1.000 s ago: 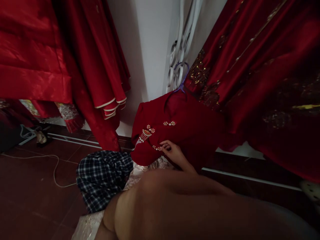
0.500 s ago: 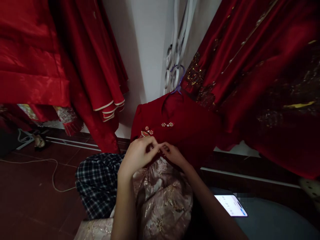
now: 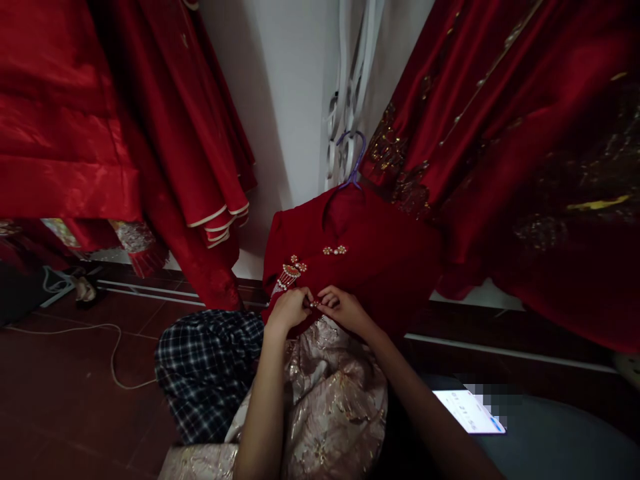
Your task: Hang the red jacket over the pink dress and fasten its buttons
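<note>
A small red garment (image 3: pixel 365 247) on a purple hanger (image 3: pixel 350 157) hangs in front of me, with pearl button clasps (image 3: pixel 334 251) and a beaded tassel (image 3: pixel 289 275) on its front. My left hand (image 3: pixel 287 309) and my right hand (image 3: pixel 345 309) meet at its lower edge. Both pinch a small pearl clasp (image 3: pixel 315 304) between their fingertips. Under my forearms lies pale pink and gold brocade fabric (image 3: pixel 330 400) over my lap.
Long red satin garments hang at the left (image 3: pixel 100 133) and the right (image 3: pixel 525 167). A plaid cloth (image 3: pixel 205 367) covers my left knee. A lit phone (image 3: pixel 470 410) lies at the lower right. A white cable (image 3: pixel 100 333) trails over the dark red floor tiles.
My left arm, first close to the camera, has reached forward to join the right hand at the garment's lower clasp. Both hands now sit slightly lower on the hem.
</note>
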Demonstrator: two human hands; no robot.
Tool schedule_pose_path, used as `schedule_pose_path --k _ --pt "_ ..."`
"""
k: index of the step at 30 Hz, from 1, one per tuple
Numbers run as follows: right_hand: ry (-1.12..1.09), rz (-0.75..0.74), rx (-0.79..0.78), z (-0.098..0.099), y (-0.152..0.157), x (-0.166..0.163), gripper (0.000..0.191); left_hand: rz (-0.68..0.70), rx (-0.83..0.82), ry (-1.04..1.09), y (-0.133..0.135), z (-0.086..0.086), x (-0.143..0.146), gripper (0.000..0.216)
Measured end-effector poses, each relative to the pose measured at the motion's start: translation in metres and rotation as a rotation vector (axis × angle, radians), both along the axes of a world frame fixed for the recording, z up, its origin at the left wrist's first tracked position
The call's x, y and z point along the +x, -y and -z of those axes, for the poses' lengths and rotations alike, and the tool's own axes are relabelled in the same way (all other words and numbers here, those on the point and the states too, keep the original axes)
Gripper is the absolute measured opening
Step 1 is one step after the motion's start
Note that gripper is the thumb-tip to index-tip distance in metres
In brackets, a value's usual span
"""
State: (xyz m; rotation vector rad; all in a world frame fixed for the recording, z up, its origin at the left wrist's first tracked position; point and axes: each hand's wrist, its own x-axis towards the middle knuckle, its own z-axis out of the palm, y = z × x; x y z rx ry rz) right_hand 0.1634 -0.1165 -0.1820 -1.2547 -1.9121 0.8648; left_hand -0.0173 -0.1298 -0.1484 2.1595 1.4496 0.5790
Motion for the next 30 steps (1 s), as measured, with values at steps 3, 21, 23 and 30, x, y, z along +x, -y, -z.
schedule_pose_path --k 3,21,23,30 --pt "-0.014 -0.002 -0.03 -0.001 -0.001 0.0 0.023 -0.019 0.027 -0.007 -0.002 0.001 0.001 0.018" --pt "-0.354 -0.102 -0.331 -0.013 -0.004 0.007 0.03 0.076 -0.096 0.485 -0.008 0.005 -0.012 0.031" --pt "-0.378 -0.121 -0.35 -0.015 -0.003 0.008 0.032 0.057 -0.106 0.55 -0.007 0.003 -0.012 0.032" --pt "-0.334 -0.199 -0.252 -0.032 0.006 0.006 0.029 0.04 -0.143 0.717 0.0 -0.012 -0.013 0.031"
